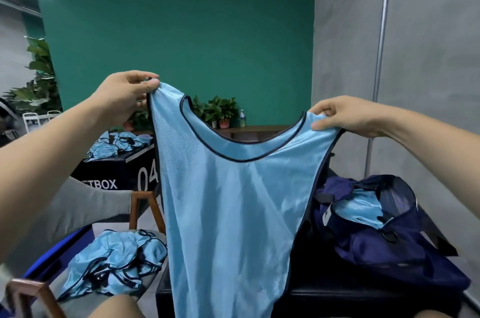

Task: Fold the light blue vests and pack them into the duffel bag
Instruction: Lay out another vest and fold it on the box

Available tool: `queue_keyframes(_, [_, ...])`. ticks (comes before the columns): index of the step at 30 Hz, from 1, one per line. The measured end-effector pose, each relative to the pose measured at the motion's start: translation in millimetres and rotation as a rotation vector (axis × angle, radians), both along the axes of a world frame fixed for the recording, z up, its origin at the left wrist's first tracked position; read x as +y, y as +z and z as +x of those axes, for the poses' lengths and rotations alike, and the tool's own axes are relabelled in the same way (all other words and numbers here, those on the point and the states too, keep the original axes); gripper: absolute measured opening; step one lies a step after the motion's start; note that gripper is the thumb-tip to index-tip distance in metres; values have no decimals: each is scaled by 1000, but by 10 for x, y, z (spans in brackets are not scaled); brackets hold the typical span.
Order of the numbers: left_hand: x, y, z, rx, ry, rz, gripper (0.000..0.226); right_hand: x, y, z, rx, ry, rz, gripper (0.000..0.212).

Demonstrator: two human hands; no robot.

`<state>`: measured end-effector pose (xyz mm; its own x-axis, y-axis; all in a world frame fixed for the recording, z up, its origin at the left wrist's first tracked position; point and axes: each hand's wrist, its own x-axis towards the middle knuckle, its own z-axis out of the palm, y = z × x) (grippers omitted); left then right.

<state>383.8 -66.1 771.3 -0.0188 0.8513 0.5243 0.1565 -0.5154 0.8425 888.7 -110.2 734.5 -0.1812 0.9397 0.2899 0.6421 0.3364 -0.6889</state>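
Light blue vest [228,203] hangs lengthwise between hands; left hand [124,95], right hand [345,116] each pinch one shoulder strap. Duffel bag [384,237] lower right, nearer right hand.

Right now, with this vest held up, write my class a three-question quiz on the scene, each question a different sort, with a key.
1. True or false: the raised vest is already folded.
2. Where do the left hand and right hand pinch it? A) hem B) shoulder straps C) side seams
3. What lies inside the open bag?
Key: 1 false, it hangs spread out; 2 B; 3 a packed vest.
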Motion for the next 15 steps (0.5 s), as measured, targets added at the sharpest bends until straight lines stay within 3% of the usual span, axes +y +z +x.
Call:
queue_keyframes(3, [-53,84,-45,10,7,20,33,-47,165,-10,-5,-44,145,35])
queue_keyframes(6, [-130,161,-82,25,7,36,27,-105,310,-22,23,-38,256,18])
queue_keyframes(9, [-195,219,-107,16,-14,45,11,-133,378,-42,77,-25,317,10])
queue_keyframes(15, [-76,96,-69,-30,44,57,12,-27,382,-99,164,-29,345,8])
